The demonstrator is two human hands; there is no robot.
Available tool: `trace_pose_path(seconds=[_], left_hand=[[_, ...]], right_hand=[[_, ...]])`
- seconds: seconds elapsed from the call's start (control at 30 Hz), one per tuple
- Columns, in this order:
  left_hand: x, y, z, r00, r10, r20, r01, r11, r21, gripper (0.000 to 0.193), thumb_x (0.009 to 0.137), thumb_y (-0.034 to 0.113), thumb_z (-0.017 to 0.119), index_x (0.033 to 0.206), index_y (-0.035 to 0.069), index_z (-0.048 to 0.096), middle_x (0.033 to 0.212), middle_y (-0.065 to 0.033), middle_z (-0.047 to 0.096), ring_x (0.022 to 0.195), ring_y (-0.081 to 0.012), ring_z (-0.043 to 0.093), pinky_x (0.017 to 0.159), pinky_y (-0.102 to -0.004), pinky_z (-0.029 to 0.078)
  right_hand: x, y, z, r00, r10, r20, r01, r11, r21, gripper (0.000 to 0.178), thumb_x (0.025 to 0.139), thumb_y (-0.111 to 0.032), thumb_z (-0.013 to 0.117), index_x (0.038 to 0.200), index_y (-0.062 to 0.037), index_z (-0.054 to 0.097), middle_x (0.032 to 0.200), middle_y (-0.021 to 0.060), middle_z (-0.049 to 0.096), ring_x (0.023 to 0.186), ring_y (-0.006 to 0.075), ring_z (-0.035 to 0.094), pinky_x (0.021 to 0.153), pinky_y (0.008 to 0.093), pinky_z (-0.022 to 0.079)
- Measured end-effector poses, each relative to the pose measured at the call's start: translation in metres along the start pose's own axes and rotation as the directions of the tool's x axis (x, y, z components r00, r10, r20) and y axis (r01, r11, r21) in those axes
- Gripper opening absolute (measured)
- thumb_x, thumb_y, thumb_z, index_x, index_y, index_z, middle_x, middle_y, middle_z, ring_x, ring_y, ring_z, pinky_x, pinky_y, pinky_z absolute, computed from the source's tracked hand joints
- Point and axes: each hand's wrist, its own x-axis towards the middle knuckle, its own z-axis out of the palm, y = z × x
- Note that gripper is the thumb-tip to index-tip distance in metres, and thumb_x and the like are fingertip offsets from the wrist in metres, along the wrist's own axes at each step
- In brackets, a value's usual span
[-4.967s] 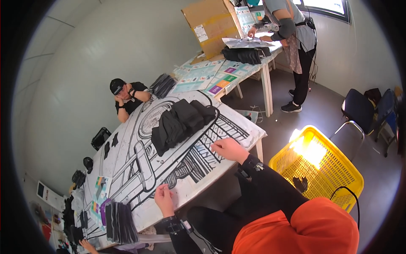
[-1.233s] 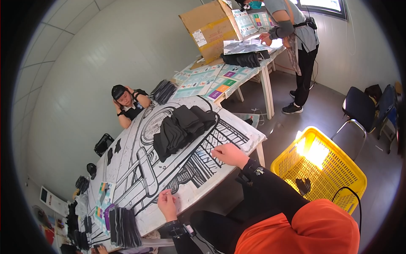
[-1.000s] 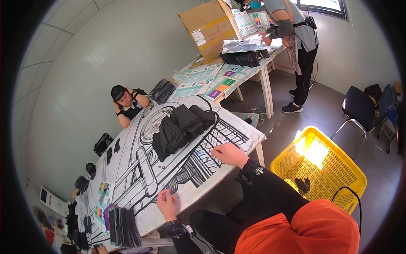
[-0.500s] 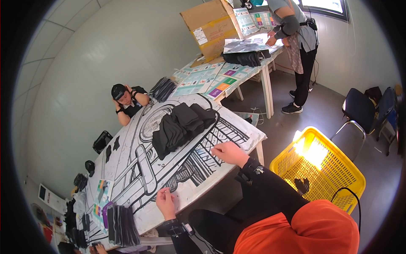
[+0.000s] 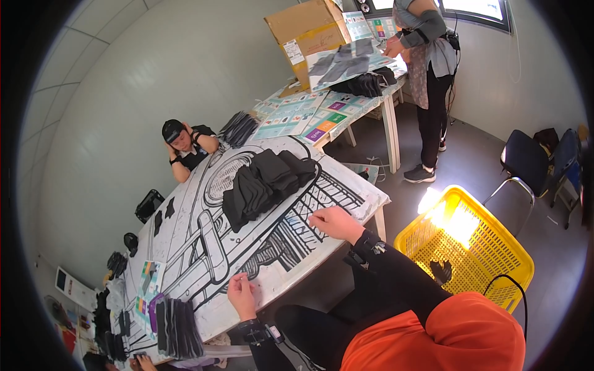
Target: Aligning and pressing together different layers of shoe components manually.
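Observation:
My left hand (image 5: 241, 294) rests at the near edge of the white table (image 5: 179, 247) with its fingers loosely curled. Farther right, my right hand (image 5: 335, 222) lies at the same edge in a loose fist. Nothing shows in either hand. A heaped pile of black fabric pieces (image 5: 263, 188) lies on the table beyond my right hand, apart from it. To the left of my left hand stands a row of stacked dark fabric pieces (image 5: 178, 329). Bold black line drawings cover the tabletop around both hands.
A yellow plastic basket (image 5: 495, 253) with a dark scrap in it stands at my right. Across the table a seated person (image 5: 185, 145) leans on both arms. A standing person (image 5: 427, 74) works at a second table near a cardboard box (image 5: 309, 40). Chairs (image 5: 526, 157) stand far right.
The standing person has lifted a printed sheet with grey pieces on it and tilted it leftward toward the cardboard box. That person's feet have also shifted. My hands have stayed in place.

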Motion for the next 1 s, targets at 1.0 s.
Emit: trace_pose_path(seconds=[1.0], left_hand=[[-0.008,0.007,0.005,0.999,-0.009,-0.032,0.009,1.0,0.017,0.01,0.105,0.01,0.063,0.106,0.004,0.071,0.07,0.002,0.065,0.062,-0.0035,0.056,0.058,-0.0215,0.041]], right_hand=[[0.063,-0.024,-0.01,0.956,0.294,0.025,-0.274,0.856,0.438,0.02,0.103,-0.019,0.06,0.106,-0.0021,0.069,0.077,0.0029,0.066,0.059,0.0095,0.06,0.052,0.0239,0.042]])
